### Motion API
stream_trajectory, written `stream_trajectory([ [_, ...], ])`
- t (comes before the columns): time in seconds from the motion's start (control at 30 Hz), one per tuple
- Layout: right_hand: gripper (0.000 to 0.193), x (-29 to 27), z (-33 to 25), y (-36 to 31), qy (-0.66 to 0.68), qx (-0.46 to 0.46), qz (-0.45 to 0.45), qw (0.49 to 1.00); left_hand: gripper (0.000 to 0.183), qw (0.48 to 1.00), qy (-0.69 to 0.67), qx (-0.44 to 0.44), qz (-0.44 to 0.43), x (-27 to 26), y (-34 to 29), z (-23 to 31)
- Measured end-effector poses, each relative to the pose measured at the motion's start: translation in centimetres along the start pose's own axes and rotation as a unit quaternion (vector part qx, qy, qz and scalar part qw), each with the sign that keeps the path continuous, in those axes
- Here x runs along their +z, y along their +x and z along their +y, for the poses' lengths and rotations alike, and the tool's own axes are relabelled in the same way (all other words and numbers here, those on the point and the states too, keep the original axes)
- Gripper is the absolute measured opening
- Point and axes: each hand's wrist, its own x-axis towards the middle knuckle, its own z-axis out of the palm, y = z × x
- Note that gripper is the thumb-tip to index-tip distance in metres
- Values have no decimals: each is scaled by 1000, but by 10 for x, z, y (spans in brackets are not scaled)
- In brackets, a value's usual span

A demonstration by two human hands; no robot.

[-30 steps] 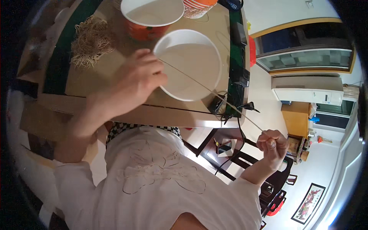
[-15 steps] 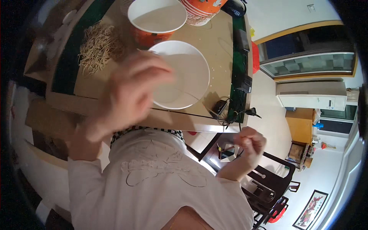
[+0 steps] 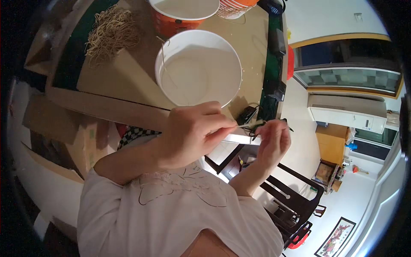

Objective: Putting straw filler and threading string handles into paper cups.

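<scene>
My left hand (image 3: 188,135) and my right hand (image 3: 274,139) are close together just below the table's near edge. Both pinch a thin pale straw-like strand (image 3: 243,125) between fingertips, and a small dark knot or loop shows at the right hand's fingers. A large white paper bowl (image 3: 218,92) sits on the wooden table (image 3: 124,81) right above my hands, with another thin strand lying over its left rim. Behind it stands an orange bowl with a white inside (image 3: 171,25).
A loose heap of pale fibres (image 3: 111,32) lies on the table's far left. A stack of orange bowls (image 3: 235,7) stands at the top. Dark devices (image 3: 276,40) sit on the table's right edge. Dark chairs (image 3: 295,201) stand below right.
My hands, spread wide with the strand stretched between them, have come together. The left hand left the white bowl's rim and dropped to the table edge; the right hand rose to meet it.
</scene>
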Motion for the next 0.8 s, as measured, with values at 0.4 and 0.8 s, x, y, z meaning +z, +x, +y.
stream_trajectory([
  [0.4,20,36,28,-19,194,195,-78,958,14,981,165,101,-15,19,-3,-2],
  [0.8,14,45,2,-15,428,227,-42,874,24,985,129,104,-43,6,7,0],
])
